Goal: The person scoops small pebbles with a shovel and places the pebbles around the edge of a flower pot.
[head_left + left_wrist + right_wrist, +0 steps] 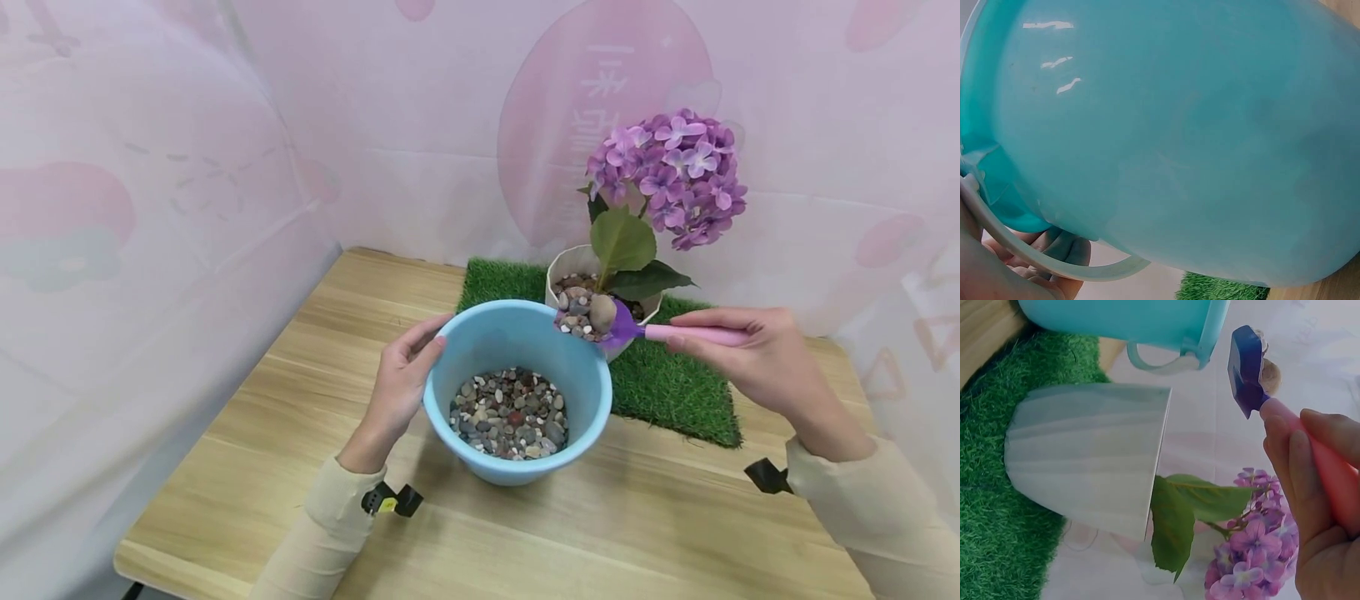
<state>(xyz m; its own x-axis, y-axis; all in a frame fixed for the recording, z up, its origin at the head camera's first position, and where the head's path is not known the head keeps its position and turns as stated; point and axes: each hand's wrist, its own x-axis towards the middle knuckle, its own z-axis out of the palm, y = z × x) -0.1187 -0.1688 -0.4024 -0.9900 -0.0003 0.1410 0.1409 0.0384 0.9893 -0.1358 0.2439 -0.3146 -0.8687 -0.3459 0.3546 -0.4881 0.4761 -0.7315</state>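
one bucket (501, 343), one scoop (624, 327), one flowerpot (1088, 453)

Light-blue bucket (491, 346), purple scoop (622, 325) with pink handle (693, 335), grey-brown pebbles (510, 412), white pot (1088, 453), violet blossoms (671, 179), wood-grained table (285, 417).

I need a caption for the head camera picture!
Right hand holds a trowel of pebbles; left hand grips the blue bucket; hydrangea behind.

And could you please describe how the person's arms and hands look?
The sleeves are long, plain and cream, and the hands are bare. A small black fitting shows by each cuff; the left one bears a yellow patch.
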